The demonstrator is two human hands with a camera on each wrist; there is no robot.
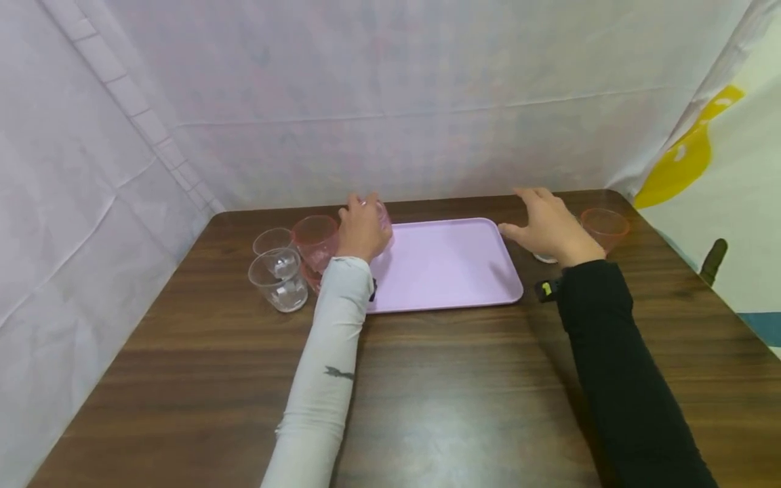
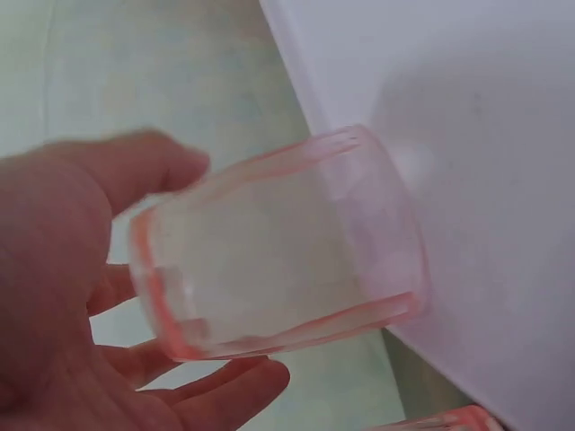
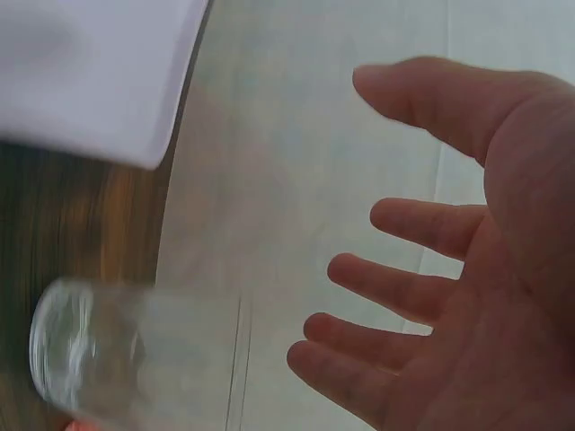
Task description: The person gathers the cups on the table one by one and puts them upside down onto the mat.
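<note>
My left hand (image 1: 363,229) grips a pink cup (image 2: 278,251) at the pink tray's (image 1: 451,285) left edge. My right hand (image 1: 552,227), fingers spread, hovers over what looks like a clear cup (image 3: 135,364), just right of the tray.

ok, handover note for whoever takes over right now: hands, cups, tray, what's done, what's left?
Left hand: grips a pink cup at the far left corner of the pink tray.
Right hand: open, fingers spread, above a clear cup just right of the tray, not touching it.
Left of the tray on the table: two clear cups and another pink cup.
Right of the tray: one more pink cup.
Done: nothing stands on the tray.
Left: probably every cup goes onto the tray, the held one first.
</note>
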